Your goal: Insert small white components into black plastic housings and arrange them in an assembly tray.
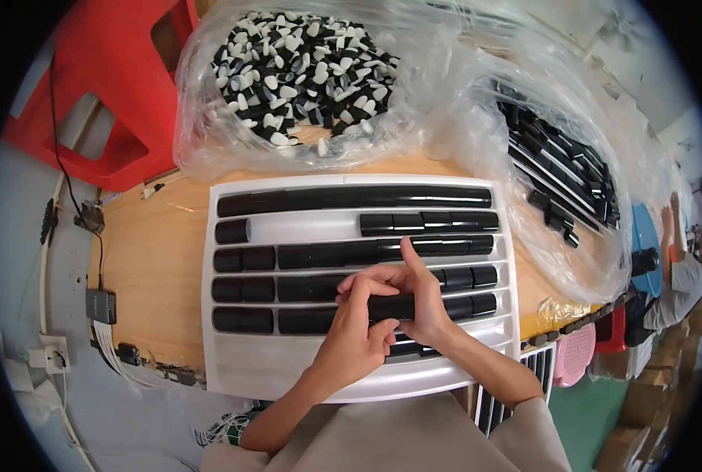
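Both hands meet over the lower grooves of the white tray (225, 370) on the table (154, 267). The left hand (355, 334) and right hand (422, 303) together grasp a black tube (390, 307), which lies crosswise between thumbs beneath and fingers (367, 277) curled over its top. Other black tubes (351, 198) fill the grooves around it.

Our hands: left hand (359, 326) and right hand (418, 295) meet over a black tube (390, 307), fingers closed on it.
Tray: white grooved tray (288, 370) before us, rows of black tubes.
Behind: clear bag of black-and-white caps (304, 67); another bag of black tubes (559, 177).
Left: red stool (107, 86).
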